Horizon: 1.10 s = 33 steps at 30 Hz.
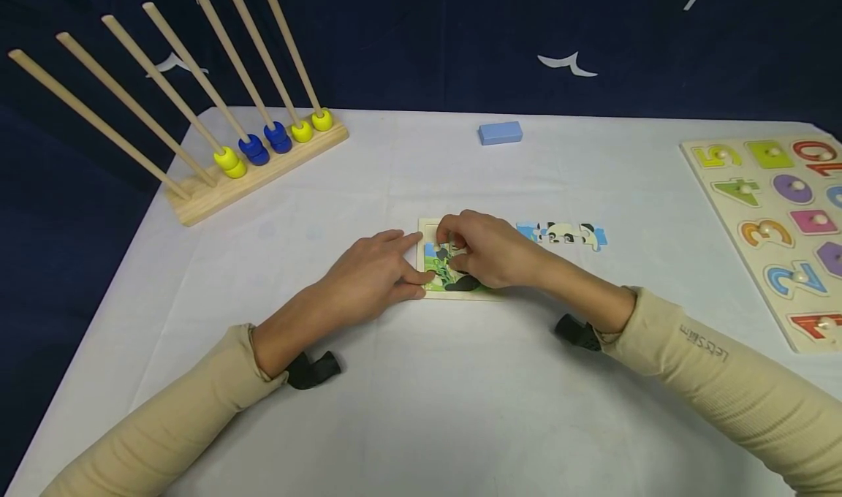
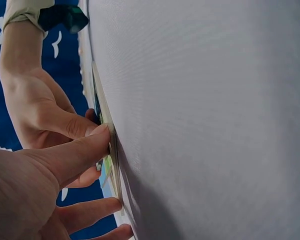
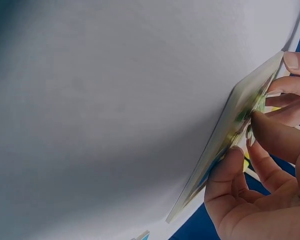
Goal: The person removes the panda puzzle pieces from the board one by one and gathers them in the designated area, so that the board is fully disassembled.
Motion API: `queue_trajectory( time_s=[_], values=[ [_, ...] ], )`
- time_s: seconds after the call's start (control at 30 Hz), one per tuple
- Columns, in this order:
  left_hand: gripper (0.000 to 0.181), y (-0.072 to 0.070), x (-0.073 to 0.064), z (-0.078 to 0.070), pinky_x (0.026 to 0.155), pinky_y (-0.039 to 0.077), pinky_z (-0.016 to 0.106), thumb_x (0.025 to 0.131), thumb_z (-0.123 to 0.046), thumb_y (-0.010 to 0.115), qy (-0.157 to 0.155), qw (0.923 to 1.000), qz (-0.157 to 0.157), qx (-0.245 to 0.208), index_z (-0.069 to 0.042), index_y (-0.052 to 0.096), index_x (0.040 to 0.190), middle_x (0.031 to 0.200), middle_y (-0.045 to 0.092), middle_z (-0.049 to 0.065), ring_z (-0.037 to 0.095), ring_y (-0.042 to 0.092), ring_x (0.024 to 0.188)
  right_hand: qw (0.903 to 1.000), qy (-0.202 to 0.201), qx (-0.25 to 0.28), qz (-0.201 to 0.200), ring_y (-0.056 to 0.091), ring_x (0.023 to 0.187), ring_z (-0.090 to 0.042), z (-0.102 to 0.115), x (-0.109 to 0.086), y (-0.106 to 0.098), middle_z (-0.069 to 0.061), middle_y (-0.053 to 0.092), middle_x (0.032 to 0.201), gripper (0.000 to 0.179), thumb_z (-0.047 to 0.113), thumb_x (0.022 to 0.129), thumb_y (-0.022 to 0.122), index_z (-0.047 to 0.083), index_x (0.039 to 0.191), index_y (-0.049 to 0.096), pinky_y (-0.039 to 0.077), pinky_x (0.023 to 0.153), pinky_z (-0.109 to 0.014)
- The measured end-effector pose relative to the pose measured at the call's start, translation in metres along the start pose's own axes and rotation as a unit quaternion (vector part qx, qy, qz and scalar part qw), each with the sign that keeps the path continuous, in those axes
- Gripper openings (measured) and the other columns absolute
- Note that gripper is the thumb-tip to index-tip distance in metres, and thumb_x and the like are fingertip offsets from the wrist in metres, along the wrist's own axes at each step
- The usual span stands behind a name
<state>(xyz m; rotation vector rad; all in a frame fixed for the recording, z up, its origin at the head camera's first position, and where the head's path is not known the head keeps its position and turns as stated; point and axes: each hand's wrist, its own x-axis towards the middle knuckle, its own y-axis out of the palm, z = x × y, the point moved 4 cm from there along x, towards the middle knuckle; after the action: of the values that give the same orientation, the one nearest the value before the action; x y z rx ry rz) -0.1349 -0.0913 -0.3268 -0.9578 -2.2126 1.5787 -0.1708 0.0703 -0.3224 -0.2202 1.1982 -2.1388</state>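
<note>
A small wooden jigsaw board [image 1: 429, 224] with a pale rim lies mid-table, partly filled with green, blue and black picture pieces. My left hand [image 1: 368, 274] rests at its left side, thumb pressing the rim and the other fingers extended along the edge. Over the board, my right hand [image 1: 496, 252] pinches a small puzzle piece [image 3: 249, 135] between thumb and fingers. That piece stands tilted close over the picture and is mostly hidden by the fingers in the head view. Several loose panda pieces [image 1: 562, 234] lie just right of the board, beyond the right wrist.
A wooden bead abacus [image 1: 263, 175] with tall pegs and yellow and blue beads stands at the back left. A blue block [image 1: 501, 133] lies toward the back edge. At the right is a number-and-shape peg board [image 1: 750, 223]. White cloth [image 1: 421, 409] covers the table.
</note>
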Motion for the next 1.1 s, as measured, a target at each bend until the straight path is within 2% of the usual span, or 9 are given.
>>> queue_trajectory(
  time_s=[0.5, 0.7, 0.87, 1.1],
  values=[
    [0.029, 0.0020, 0.0016, 0.0000, 0.107, 0.035, 0.052, 0.092, -0.028, 0.071, -0.006, 1.0000, 0.007, -0.004, -0.022, 0.073, 0.120, 0.150, 0.042, 0.019, 0.042, 0.036, 0.138, 0.9996, 0.002, 0.027, -0.009, 0.051, 0.079, -0.023, -0.0013, 0.0003, -0.0020, -0.006, 0.056, 0.084, 0.019, -0.005, 0.085, 0.069, 0.007, 0.097, 0.061, 0.041, 0.072, -0.037],
    [0.028, 0.0019, 0.0014, 0.0003, 0.106, 0.036, 0.053, 0.093, -0.029, 0.071, -0.005, 1.0000, 0.004, 0.000, -0.022, 0.073, 0.120, 0.150, 0.042, 0.020, 0.042, 0.037, 0.137, 0.9982, -0.013, 0.053, -0.026, 0.054, 0.072, -0.019, -0.0005, 0.0008, -0.0040, -0.001, 0.059, 0.075, 0.019, -0.011, 0.084, 0.061, 0.007, 0.091, 0.063, 0.043, 0.069, -0.036],
    [0.027, 0.0011, 0.0011, 0.0001, 0.106, 0.036, 0.053, 0.093, -0.028, 0.070, -0.002, 1.0000, 0.004, 0.004, -0.022, 0.073, 0.120, 0.149, 0.042, 0.020, 0.042, 0.037, 0.137, 0.9965, -0.017, 0.074, -0.033, 0.054, 0.072, -0.019, -0.0019, 0.0006, -0.0039, -0.001, 0.060, 0.075, 0.021, -0.012, 0.084, 0.058, 0.006, 0.091, 0.066, 0.044, 0.070, -0.035],
    [0.026, 0.0004, 0.0009, 0.0005, 0.105, 0.037, 0.053, 0.094, -0.028, 0.070, 0.003, 1.0000, 0.003, 0.004, -0.022, 0.073, 0.119, 0.149, 0.043, 0.020, 0.041, 0.038, 0.136, 0.9919, -0.016, 0.124, -0.023, 0.053, 0.071, -0.019, -0.0036, 0.0003, -0.0046, -0.003, 0.060, 0.076, 0.020, -0.012, 0.086, 0.057, 0.004, 0.094, 0.066, 0.044, 0.070, -0.034]
  ],
)
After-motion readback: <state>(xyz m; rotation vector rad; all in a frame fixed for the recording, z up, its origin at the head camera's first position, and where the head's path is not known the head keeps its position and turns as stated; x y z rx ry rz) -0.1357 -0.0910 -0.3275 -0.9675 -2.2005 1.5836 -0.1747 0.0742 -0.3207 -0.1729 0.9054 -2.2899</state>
